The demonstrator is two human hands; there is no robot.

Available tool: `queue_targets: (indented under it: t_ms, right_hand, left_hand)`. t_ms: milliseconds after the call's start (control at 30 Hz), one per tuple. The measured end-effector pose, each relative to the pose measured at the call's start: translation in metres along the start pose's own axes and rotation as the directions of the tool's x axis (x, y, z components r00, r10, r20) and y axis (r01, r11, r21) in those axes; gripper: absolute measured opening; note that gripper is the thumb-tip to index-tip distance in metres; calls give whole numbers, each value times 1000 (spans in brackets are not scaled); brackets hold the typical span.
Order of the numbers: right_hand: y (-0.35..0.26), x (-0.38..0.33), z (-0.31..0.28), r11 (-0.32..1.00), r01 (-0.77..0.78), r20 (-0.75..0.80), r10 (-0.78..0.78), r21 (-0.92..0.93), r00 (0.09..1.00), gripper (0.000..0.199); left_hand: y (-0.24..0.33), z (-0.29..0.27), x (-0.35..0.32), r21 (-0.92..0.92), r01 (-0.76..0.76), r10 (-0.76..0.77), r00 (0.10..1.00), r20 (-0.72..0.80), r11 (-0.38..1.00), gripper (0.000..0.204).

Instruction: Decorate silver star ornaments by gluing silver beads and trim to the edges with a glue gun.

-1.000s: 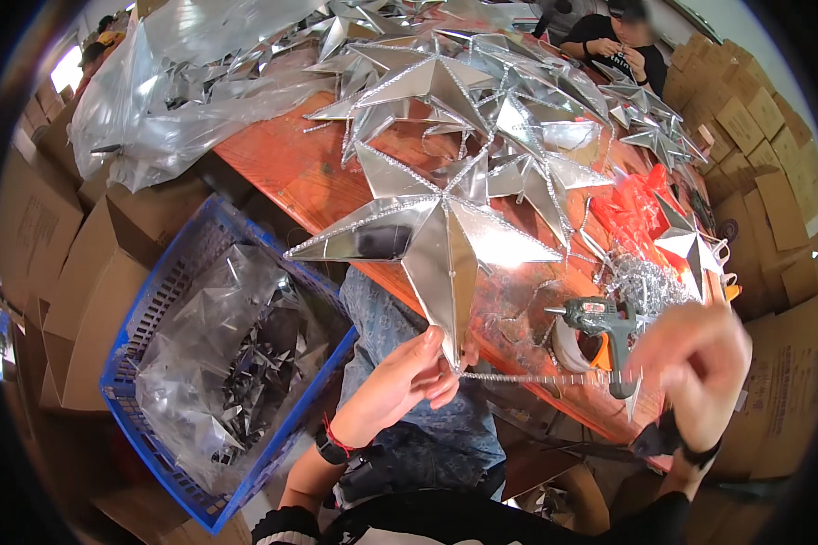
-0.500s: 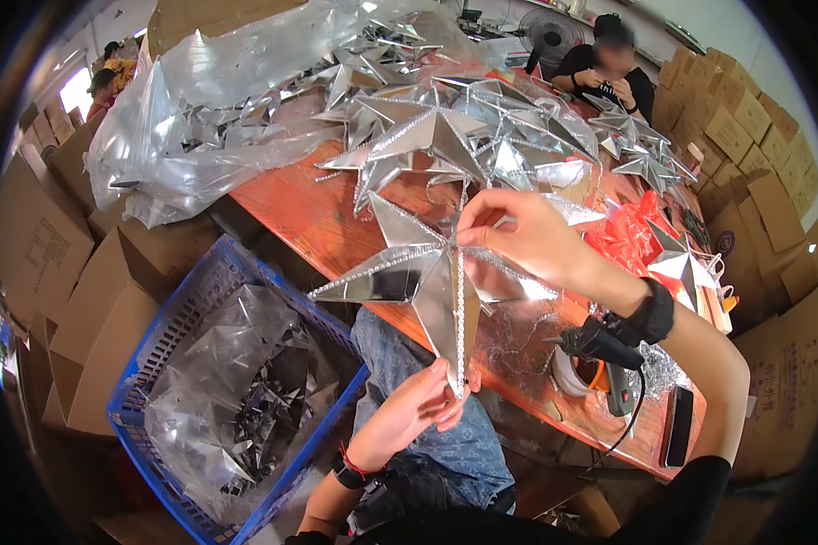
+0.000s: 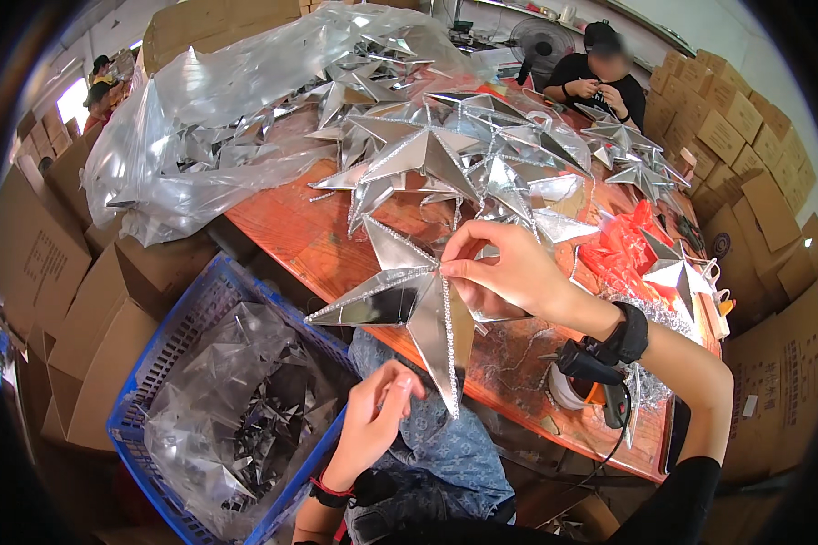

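Note:
A mirrored silver star ornament (image 3: 425, 307) with sparkling beaded trim along its ridges is tilted up over the near table edge and my lap. My right hand (image 3: 509, 277) is closed at its centre, thumb and forefinger pinching where the trim lines meet; the other fingers curl behind. My left hand (image 3: 370, 420) is off the star, left of its lowest point, above my jeans. Its fingers are curled in with the thumb against them, and whether anything small is between them is hidden. Below my right wrist lies a black glue gun (image 3: 583, 363) by a tape roll (image 3: 571, 389).
Finished-looking stars (image 3: 427, 154) are piled on the red wooden table (image 3: 277, 222). A plastic bag (image 3: 118, 173) of star pieces lies far left. A blue basket (image 3: 141, 381) stands left of my leg. Red plastic (image 3: 623, 241) lies right. Another person (image 3: 600, 82) sits across the table.
My left hand has let go of the star's lower point and moved left and down. My right hand and the star's centre have shifted slightly left and down in view.

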State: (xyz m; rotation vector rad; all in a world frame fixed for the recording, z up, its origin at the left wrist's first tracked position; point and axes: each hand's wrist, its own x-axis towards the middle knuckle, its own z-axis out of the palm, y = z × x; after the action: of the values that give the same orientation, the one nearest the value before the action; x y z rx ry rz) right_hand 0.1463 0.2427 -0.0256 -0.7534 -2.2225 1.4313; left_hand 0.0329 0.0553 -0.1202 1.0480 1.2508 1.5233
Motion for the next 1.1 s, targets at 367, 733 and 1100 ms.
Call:
queue_targets:
  t_ms: [367,733,1100]
  right_hand:
    - [9,1,0,985,155,15,-154,-74,988,12]
    - [14,2,1,983,138,-11,-141,-125,990,13]
    - [14,2,1,983,135,-40,-141,-127,989,14]
  left_hand:
    - [34,-3,38,764,-558,662,710,238,324,20]
    - [29,3,45,843,-508,603,733,315,177,31]
    - [29,2,49,836,-513,602,735,313,192,31]
